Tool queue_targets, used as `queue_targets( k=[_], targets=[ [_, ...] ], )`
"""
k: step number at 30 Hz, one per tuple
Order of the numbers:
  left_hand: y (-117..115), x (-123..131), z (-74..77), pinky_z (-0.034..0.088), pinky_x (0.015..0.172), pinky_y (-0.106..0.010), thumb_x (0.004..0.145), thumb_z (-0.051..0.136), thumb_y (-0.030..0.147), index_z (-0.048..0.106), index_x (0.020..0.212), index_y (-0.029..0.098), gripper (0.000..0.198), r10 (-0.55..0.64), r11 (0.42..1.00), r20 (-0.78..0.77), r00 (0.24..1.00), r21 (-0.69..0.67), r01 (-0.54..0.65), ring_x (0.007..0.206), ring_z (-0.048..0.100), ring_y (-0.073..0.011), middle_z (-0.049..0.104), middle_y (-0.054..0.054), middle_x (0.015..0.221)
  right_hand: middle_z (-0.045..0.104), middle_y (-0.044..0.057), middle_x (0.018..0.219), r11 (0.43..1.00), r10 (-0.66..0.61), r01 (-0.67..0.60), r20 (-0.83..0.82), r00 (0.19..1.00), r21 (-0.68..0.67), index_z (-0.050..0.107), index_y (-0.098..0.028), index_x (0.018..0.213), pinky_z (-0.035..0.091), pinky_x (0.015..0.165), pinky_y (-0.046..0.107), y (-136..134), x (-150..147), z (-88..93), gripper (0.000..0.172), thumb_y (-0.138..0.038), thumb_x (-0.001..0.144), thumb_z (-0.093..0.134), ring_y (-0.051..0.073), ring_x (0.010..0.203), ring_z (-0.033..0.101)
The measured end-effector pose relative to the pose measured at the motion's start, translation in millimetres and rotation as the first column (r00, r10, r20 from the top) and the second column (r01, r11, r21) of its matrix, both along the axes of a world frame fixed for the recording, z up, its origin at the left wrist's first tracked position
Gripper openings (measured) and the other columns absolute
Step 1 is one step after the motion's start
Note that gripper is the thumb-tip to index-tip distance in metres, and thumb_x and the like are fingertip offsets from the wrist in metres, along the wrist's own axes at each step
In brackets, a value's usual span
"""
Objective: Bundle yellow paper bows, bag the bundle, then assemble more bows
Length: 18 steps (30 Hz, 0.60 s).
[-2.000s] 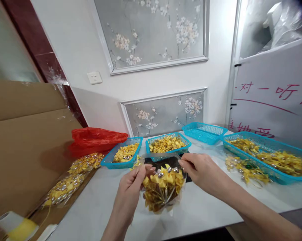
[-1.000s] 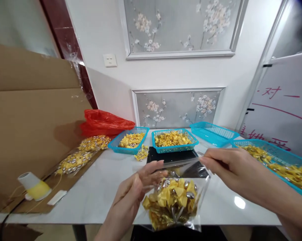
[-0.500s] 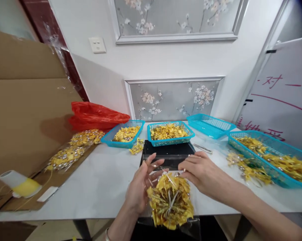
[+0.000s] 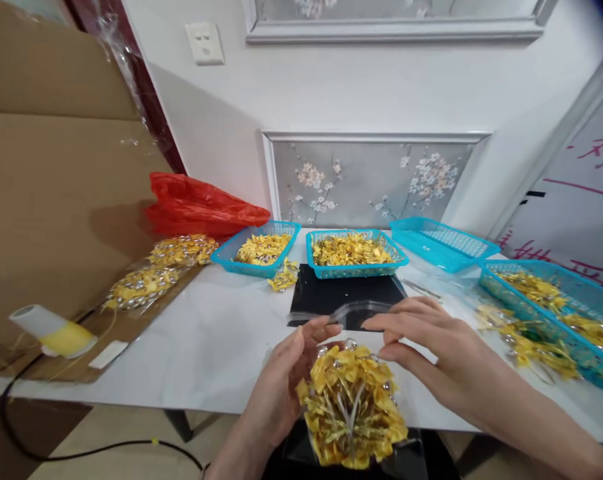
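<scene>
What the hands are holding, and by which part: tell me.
The left hand cups the clear bag of yellow decorations by its upper left side; the right hand is near its upper right, its grip unclear.

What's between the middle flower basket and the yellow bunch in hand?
In the head view, a black mat lies there, clear film crossing its near part.

1. I am reading the pinkish-red character "对" (image 4: 600,152), standing handwritten on the white board (image 4: 571,217) to my right.
2. Below an underline (image 4: 581,189), I am seeing more handwriting (image 4: 531,251), but the blue basket (image 4: 581,293) is partly hiding it.
</scene>
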<state>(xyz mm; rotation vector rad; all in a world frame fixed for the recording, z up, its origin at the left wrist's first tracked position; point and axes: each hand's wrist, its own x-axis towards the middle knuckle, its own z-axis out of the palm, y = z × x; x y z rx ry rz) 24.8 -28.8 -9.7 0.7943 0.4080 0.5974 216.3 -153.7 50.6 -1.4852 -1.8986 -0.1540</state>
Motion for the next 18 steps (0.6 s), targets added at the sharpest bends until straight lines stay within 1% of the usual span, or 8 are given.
queue_targets(
  k=[3,7,10,12,14,15,16,18],
  targets=[
    [-7.6,-2.2,4.1,0.052,0.087,-0.045,0.092,0.048,0.039,0.065,0.112,0.019,0.033,0.046,0.996,0.03,0.998,-0.074,-0.044,0.11,0.062,-0.0323,0.068,-0.011,0.119,0.071,0.001,0.092,0.999,-0.034,0.034,0.008,0.999,0.042,0.058,-0.025,0.111,0.043,0.083,0.035,-7.3,3.4,-6.6,0.022,-0.017,0.091,0.054,0.019,0.089,0.06],
    [-8.9,3.7,0.8,0.054,0.084,-0.045,0.092,0.049,0.043,0.058,0.122,0.021,0.039,0.051,0.985,-0.091,0.995,-0.158,-0.065,0.102,0.066,-0.0311,0.066,-0.011,0.124,0.068,0.001,0.082,0.987,-0.162,0.162,-0.035,0.986,-0.023,0.061,-0.025,0.111,0.044,0.082,0.04,-0.7,14.6,-29.9,0.021,-0.024,0.091,0.056,0.022,0.09,0.061],
    [-5.2,9.5,-3.6,0.055,0.081,-0.043,0.092,0.047,0.044,0.05,0.131,0.023,0.044,0.045,0.982,-0.126,0.991,-0.176,-0.067,0.1,0.067,-0.0299,0.064,-0.012,0.127,0.066,0.006,0.104,0.961,-0.271,0.251,-0.219,0.937,-0.113,0.06,-0.026,0.116,0.045,0.087,0.043,6.8,24.0,-50.6,0.027,-0.031,0.089,0.057,0.024,0.101,0.058],
    [-2.7,11.9,-4.7,0.056,0.079,-0.042,0.093,0.046,0.045,0.048,0.134,0.025,0.046,0.043,0.978,-0.132,0.99,-0.197,-0.069,0.098,0.068,-0.0292,0.064,-0.012,0.126,0.058,0.008,0.122,0.948,-0.317,0.266,-0.465,0.826,-0.174,0.054,-0.027,0.123,0.048,0.087,0.041,8.7,26.6,-61.1,0.038,-0.039,0.087,0.058,0.024,0.109,0.056],
    [-1.9,13.6,-4.0,0.056,0.079,-0.042,0.093,0.046,0.045,0.047,0.135,0.027,0.046,0.045,0.973,-0.147,0.988,-0.219,-0.077,0.096,0.069,-0.0291,0.065,-0.011,0.125,0.056,0.01,0.125,0.947,-0.318,0.181,-0.7,0.64,-0.264,0.049,-0.026,0.127,0.051,0.082,0.038,8.4,24.9,-66.9,0.05,-0.047,0.083,0.059,0.025,0.109,0.057],
    [-2.2,14.3,-3.2,0.056,0.08,-0.043,0.093,0.045,0.045,0.047,0.136,0.028,0.046,0.049,0.97,-0.155,0.987,-0.227,-0.084,0.096,0.069,-0.0291,0.065,-0.011,0.124,0.058,0.011,0.122,0.946,-0.315,0.111,-0.774,0.549,-0.306,0.049,-0.025,0.126,0.052,0.079,0.036,8.0,22.5,-68.0,0.052,-0.049,0.081,0.06,0.024,0.107,0.058],
    [-2.9,15.1,-2.4,0.056,0.08,-0.044,0.093,0.045,0.044,0.047,0.136,0.028,0.046,0.053,0.968,-0.164,0.985,-0.234,-0.091,0.095,0.07,-0.0293,0.066,-0.011,0.123,0.06,0.01,0.117,0.939,-0.319,0.046,-0.813,0.487,-0.34,0.052,-0.023,0.122,0.052,0.076,0.034,7.8,19.4,-68.2,0.05,-0.051,0.08,0.06,0.024,0.101,0.06],
    [-5.2,16.3,-1.4,0.056,0.081,-0.045,0.093,0.045,0.044,0.047,0.136,0.027,0.046,0.064,0.965,-0.18,0.982,-0.239,-0.106,0.094,0.07,-0.0293,0.067,-0.011,0.121,0.065,0.006,0.096,0.92,-0.345,-0.007,-0.816,0.465,-0.393,0.062,-0.021,0.101,0.049,0.069,0.029,8.4,12.7,-67.0,0.036,-0.05,0.081,0.06,0.02,0.085,0.061]
  ],
)
